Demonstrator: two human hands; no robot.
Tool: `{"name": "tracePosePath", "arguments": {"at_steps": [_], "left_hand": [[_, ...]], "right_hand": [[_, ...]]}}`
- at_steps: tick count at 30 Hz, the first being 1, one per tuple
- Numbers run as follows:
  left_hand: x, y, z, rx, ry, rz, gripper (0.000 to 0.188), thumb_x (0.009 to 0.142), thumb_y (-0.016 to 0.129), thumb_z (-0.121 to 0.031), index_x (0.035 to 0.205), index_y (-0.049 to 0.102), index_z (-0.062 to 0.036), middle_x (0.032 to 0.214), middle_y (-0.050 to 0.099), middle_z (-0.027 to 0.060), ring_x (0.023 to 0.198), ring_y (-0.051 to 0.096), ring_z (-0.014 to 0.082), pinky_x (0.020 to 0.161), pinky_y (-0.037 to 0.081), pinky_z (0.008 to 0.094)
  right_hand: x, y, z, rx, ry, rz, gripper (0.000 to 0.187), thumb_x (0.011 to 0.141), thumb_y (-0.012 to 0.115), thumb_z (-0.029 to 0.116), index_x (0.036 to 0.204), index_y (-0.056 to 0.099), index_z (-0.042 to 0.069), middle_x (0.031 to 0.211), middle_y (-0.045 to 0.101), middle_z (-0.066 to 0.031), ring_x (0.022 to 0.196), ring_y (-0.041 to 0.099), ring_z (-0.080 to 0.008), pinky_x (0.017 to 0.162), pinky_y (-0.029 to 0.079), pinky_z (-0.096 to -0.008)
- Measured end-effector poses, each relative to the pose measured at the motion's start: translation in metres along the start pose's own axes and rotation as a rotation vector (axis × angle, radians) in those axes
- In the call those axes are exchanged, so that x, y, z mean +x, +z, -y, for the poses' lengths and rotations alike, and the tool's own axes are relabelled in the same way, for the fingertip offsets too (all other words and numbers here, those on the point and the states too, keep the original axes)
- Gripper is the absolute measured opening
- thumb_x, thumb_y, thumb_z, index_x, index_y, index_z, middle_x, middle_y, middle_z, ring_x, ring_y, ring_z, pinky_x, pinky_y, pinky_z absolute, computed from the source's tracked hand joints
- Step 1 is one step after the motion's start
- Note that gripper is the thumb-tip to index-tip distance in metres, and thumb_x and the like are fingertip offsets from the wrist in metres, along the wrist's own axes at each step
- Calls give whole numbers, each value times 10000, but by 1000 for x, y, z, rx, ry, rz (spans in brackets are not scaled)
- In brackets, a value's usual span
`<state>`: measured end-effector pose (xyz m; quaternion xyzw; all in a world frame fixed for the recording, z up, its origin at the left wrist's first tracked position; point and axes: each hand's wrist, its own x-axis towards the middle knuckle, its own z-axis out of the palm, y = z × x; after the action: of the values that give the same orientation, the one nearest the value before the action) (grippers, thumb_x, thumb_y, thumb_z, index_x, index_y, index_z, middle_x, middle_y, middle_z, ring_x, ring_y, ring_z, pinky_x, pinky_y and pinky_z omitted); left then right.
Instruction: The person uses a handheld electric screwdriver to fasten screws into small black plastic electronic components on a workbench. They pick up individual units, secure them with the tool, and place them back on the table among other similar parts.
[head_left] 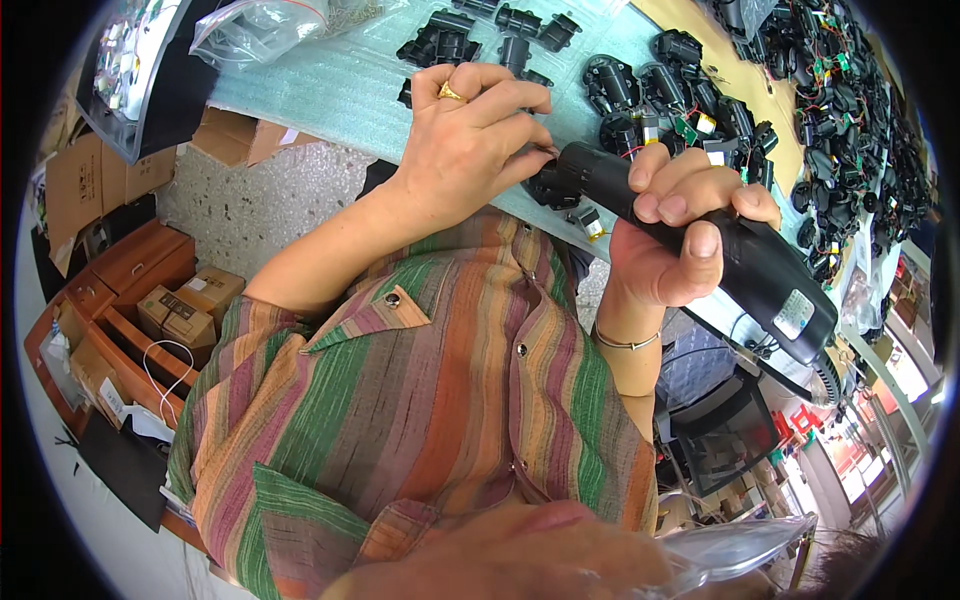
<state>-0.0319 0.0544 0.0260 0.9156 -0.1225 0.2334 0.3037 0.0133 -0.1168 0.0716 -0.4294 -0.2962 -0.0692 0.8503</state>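
Note:
A thick black corded hand tool (765, 270), shaped like a heat gun, lies across my right hand (670, 225). My right fingers curl over its body and the thumb presses along its side. Its slotted barrel end points left, toward my left hand (470, 145). Thumb and fingertips of my left hand pinch together over a black plastic part (550, 187), right at the tool's tip. Fingers and barrel hide much of that part. Just below the barrel, at the table edge, rests a small silvery piece with a yellow end (590, 222).
Black plastic housings (440, 40) lie beyond my left hand on the pale green table mat (330, 90). Several black assemblies with wires and green boards (690, 125) crowd the right side. A clear plastic bag (260, 35) and a dark-edged tray (150, 80) stand at left.

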Motion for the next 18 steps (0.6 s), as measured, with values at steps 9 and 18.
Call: {"name": "tracePosePath", "arguments": {"at_steps": [9,18], "left_hand": [[8,0,-3,50,34,72,162,659,775,-155,767,655,-177,999,627,-88,980,558,128,859,320,360],[9,3,0,-692,-395,159,70,818,708,-44,885,688,-49,909,688,22,778,623,141,714,496,288]], "right_hand": [[1,-8,1,-9,-2,13,391,863,671,111,1170,430,96,719,576,-81,610,540,-202,592,485,-371],[8,-23,18,14,-58,-22,372,875,622,126,1211,462,118,751,557,-68,610,515,-186,594,462,-373]]}}
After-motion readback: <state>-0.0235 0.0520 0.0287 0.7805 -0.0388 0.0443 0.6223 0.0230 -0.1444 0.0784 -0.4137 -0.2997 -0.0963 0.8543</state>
